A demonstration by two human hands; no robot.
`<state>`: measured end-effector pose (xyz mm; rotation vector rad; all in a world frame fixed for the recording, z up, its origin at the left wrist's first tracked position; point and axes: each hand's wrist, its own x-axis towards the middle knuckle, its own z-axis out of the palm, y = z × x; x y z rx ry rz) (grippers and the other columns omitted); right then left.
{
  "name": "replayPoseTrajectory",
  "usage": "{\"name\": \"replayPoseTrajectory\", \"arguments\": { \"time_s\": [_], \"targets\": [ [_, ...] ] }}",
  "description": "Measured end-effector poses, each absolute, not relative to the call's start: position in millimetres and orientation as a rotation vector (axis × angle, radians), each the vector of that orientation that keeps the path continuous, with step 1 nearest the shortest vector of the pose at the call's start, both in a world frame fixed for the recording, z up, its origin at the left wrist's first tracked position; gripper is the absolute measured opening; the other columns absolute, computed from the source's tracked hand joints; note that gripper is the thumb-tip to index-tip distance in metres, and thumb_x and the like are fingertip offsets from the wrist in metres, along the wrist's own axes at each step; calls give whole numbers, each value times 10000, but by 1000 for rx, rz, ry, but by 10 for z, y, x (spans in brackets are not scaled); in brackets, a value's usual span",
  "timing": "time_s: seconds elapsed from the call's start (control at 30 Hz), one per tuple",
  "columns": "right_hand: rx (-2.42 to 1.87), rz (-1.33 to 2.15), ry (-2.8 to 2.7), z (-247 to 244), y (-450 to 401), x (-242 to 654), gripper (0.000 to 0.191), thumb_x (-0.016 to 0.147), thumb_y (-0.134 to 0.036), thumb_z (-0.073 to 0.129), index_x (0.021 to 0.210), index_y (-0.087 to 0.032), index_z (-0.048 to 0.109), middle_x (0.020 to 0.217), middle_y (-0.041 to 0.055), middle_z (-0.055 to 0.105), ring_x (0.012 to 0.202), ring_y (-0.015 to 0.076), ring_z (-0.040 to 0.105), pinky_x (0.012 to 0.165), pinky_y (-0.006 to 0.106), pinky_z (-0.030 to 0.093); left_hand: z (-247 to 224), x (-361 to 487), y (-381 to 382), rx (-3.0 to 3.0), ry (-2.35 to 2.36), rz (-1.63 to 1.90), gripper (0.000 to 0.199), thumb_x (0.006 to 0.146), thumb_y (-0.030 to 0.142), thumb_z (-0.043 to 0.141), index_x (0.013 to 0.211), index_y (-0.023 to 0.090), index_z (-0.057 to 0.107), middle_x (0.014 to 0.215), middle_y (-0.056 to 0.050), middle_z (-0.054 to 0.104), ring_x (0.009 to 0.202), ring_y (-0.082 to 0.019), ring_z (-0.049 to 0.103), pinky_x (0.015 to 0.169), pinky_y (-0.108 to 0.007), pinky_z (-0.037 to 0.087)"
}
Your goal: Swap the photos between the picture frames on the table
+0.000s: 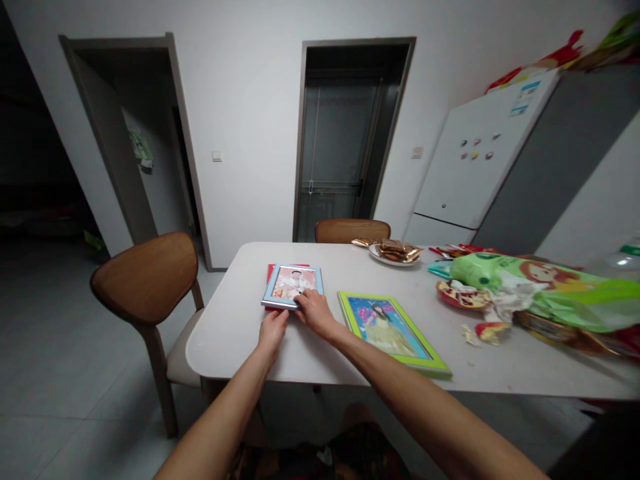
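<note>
Blue frame [286, 275]: over a red item [271, 271] on the table [225, 323], left of green frame [433, 361].
Left hand [273, 328]: at its near edge.
Right hand [315, 309]: near right corner.
Grip: can't tell from here if either's closed.

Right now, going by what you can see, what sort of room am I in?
Probably a home dining area: there's a white table with wooden chairs around it, a plate of wrapped snacks, and a fridge nearby.
</note>
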<state>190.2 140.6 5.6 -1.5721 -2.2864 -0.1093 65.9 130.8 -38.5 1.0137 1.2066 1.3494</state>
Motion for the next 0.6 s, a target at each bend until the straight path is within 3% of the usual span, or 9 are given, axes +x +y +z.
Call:
{"name": "replayPoseTrajectory", "arguments": {
  "time_s": [0.1, 0.2, 0.3, 0.4, 0.47, 0.6],
  "targets": [
    [-1455, -73, -2280, -27, 1105, 1904, 212, 718, -212, 532, 924, -176, 569, 958, 82, 535, 931, 202, 453, 782, 331, 357, -352, 707, 1168, 897, 1085, 1431, 292, 735, 336, 537, 915, 107, 567, 822, -83, 648, 714, -153, 615, 659, -268, 468],
    [-1324, 148, -2157, -39, 849, 1922, 274, 675, -215, 558, 947, -179, 569, 1015, 83, 531, 969, 201, 448, 838, 341, 339, -267, 761, 973, 835, 991, 1541, 296, 749, 301, 519, 983, 122, 545, 945, -86, 634, 828, -163, 604, 720, -259, 467],
    [-1230, 492, -1830, 83, 697, 1971, 421, 674, -328, 561, 1069, -188, 522, 1174, 90, 475, 1092, 212, 406, 926, 360, 293, -87, 793, 711, 896, 929, 1622, 307, 743, 282, 524, 1014, 140, 538, 998, -69, 627, 915, -184, 579, 791, -273, 450],
    [-1205, 863, -1372, 283, 566, 2036, 551, 713, -453, 487, 1203, -217, 403, 1237, 82, 441, 1111, 211, 417, 889, 366, 343, 141, 811, 381, 1217, 921, 1599, 316, 761, 272, 499, 1052, 154, 533, 1014, -59, 627, 935, -203, 571, 838, -318, 437],
    [-1131, 1073, -1126, 395, 449, 2077, 564, 723, -504, 449, 1214, -237, 374, 1197, 71, 485, 1054, 213, 475, 801, 353, 407, 239, 819, 161, 1523, 926, 1515, 355, 760, 236, 498, 1111, 183, 513, 1110, -47, 582, 1031, -209, 520, 912, -331, 391],
    [-925, 1341, -866, 433, 204, 2150, 446, 684, -451, 500, 1046, -190, 502, 952, 53, 629, 840, 201, 588, 672, 305, 459, 185, 807, -134, 2121, 943, 1318, 469, 722, 109, 460, 1177, 218, 462, 1245, -33, 469, 1157, -204, 409, 1002, -364, 305]
  ]
}}
